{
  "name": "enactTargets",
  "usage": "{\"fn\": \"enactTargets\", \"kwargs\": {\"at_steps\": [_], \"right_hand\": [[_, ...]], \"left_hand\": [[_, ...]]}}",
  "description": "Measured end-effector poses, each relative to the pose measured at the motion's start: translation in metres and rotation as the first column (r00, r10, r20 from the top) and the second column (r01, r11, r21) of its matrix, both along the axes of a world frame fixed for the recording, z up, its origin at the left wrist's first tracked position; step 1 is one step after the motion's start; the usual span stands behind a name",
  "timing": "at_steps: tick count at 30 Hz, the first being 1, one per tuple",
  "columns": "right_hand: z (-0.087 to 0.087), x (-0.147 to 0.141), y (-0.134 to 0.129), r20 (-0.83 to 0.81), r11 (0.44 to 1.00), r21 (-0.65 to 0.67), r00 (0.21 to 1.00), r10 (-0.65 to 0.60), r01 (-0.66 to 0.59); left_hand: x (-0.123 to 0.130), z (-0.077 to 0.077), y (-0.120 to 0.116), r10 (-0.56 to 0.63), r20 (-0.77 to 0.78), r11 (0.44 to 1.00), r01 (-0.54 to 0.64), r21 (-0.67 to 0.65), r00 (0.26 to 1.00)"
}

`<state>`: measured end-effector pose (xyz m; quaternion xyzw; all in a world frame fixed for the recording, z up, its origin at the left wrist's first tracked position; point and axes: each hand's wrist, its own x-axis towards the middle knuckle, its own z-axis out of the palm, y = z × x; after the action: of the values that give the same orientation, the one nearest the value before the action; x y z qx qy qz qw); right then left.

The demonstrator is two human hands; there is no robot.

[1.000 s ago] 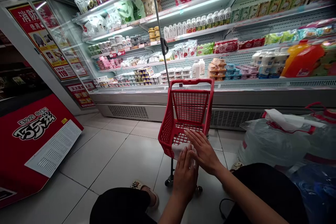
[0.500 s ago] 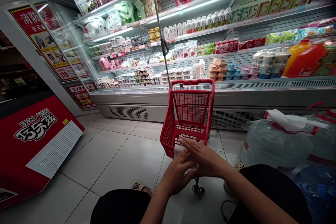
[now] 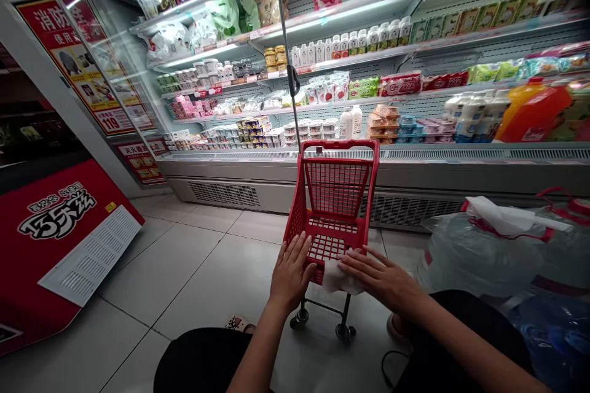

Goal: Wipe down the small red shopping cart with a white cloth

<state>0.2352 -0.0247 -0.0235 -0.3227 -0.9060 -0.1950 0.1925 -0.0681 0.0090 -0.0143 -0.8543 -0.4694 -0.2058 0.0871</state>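
My left hand (image 3: pixel 291 273) is open, its fingers stretched out flat over the left front rim of a small red shopping cart (image 3: pixel 338 193). A crumpled white cloth or tissue (image 3: pixel 340 277) hangs at the cart's front edge. My right hand (image 3: pixel 385 279) holds it from above, fingers extended over it and thumb partly hidden. The hands are apart, with the cart's grid floor visible between and beyond them. The basket stands upright on a dark wheeled frame, facing me.
A lit refrigerated display case (image 3: pixel 230 163) with dairy goods and drinks stands behind the cart. Large water bottles (image 3: pixel 479 252) wrapped in plastic are at right. A red freezer (image 3: pixel 64 245) is at left. My knees flank the cart; a black cable (image 3: pixel 385 368) lies on the tiles.
My hands were together, the right across the left. They have parted: the left to the cart's left rim, the right rightward. The white cloth has shifted right and slightly down with my right hand.
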Motion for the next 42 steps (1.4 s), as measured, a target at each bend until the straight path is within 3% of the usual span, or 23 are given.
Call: {"fn": "enactTargets", "kwargs": {"at_steps": [3, 6, 10, 14, 17, 23, 26, 28, 30, 32, 33, 37, 40, 42], "right_hand": [[0.004, 0.036, 0.001, 0.0, 0.999, 0.003, 1.0, -0.032, 0.032], [0.006, 0.049, 0.001, -0.071, 0.989, -0.001, 0.987, -0.147, 0.147], [-0.002, 0.016, -0.008, -0.15, 0.969, 0.03, 0.959, -0.239, 0.246], [-0.008, -0.035, -0.021, -0.159, 0.982, -0.021, 0.969, -0.188, 0.187], [-0.007, -0.049, -0.023, -0.13, 0.993, -0.069, 0.986, -0.103, 0.095], [-0.005, -0.01, -0.009, -0.112, 0.998, -0.068, 0.994, -0.002, -0.006], [0.015, 0.02, 0.001, -0.167, 0.999, -0.051, 0.986, -0.021, 0.012], [0.037, 0.034, 0.007, -0.359, 0.992, -0.031, 0.924, -0.129, 0.126], [0.059, 0.042, 0.011, -0.615, 0.965, -0.041, 0.755, -0.229, 0.259], [0.069, 0.042, 0.015, -0.743, 0.947, -0.065, 0.618, -0.255, 0.313], [0.068, 0.041, 0.017, -0.735, 0.95, -0.077, 0.626, -0.259, 0.303], [0.03, 0.034, 0.02, -0.407, 0.96, -0.152, 0.871, -0.276, 0.233], [0.005, 0.03, 0.017, -0.289, 0.963, -0.119, 0.919, -0.267, 0.242], [0.002, 0.026, 0.014, -0.229, 0.976, -0.097, 0.95, -0.211, 0.194]], "left_hand": [[0.003, 0.001, -0.003, -0.012, 0.0, 1.0, 0.012, -0.005, 1.0], [0.008, 0.0, -0.004, -0.017, -0.001, 1.0, 0.017, 0.003, 1.0], [0.012, -0.005, -0.004, 0.005, 0.013, 1.0, -0.006, 0.03, 1.0], [0.009, -0.009, -0.003, 0.016, 0.043, 0.998, -0.019, 0.055, 0.999], [0.002, -0.009, -0.003, 0.013, 0.058, 0.999, -0.015, 0.043, 0.998], [-0.008, -0.006, -0.007, 0.002, 0.051, 1.0, -0.003, 0.014, 0.999], [-0.008, -0.006, -0.009, -0.005, 0.053, 1.0, 0.005, 0.007, 0.999], [-0.007, -0.007, -0.01, 0.0, 0.063, 1.0, -0.001, 0.008, 0.998], [-0.008, -0.008, -0.009, 0.013, 0.075, 1.0, -0.014, 0.008, 0.997], [-0.01, -0.009, -0.008, 0.029, 0.087, 1.0, -0.03, 0.011, 0.996], [-0.011, -0.01, -0.008, 0.034, 0.091, 0.999, -0.036, 0.014, 0.995], [-0.018, -0.009, -0.007, 0.039, 0.087, 0.999, -0.042, 0.026, 0.995], [-0.023, -0.01, -0.008, 0.031, 0.082, 0.999, -0.034, 0.033, 0.996], [-0.027, -0.011, -0.007, 0.035, 0.093, 0.998, -0.039, 0.044, 0.995]]}}
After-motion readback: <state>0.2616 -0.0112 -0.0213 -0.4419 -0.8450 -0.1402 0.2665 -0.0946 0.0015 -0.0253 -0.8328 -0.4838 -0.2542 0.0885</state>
